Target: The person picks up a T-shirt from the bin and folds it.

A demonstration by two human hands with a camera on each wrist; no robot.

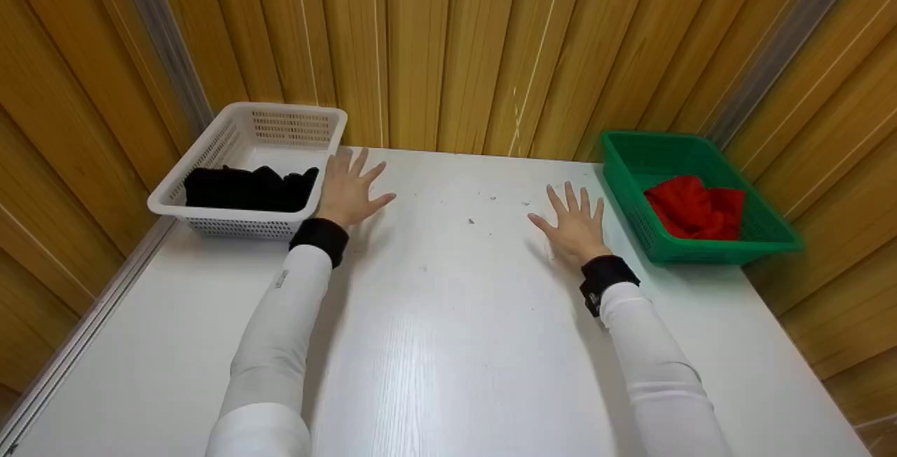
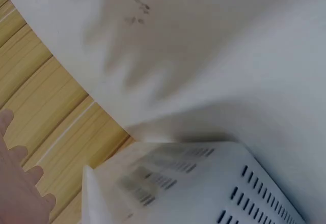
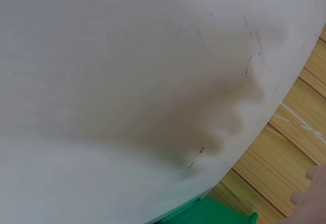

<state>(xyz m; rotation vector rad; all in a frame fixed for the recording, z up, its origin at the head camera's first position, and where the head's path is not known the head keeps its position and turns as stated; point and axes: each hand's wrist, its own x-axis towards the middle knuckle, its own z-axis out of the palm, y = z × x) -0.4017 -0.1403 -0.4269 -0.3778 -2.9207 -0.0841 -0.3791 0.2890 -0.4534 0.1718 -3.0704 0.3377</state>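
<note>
- Left hand (image 1: 350, 187) released, fingers fanned, beside the white slotted plastic basket (image 1: 242, 216) at the counter's (image 1: 420, 373) far left corner!
- Right hand (image 1: 576, 227) released too, near the green plastic basket (image 1: 701, 251), far right corner.
- Only the head view reveals black cloth (image 1: 249, 191) in white, crumpled red cloth (image 1: 694, 210) in green.
- Left wrist view adds white's slotted outer wall (image 2: 214, 178).

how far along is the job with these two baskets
Looks done: black cloth lies in the white basket, red cloth in the green basket. In hand: nothing; left hand and right hand are open and empty. Remaining: perhaps little, since both visible cloths sit in baskets, but I can't be sure.
</note>
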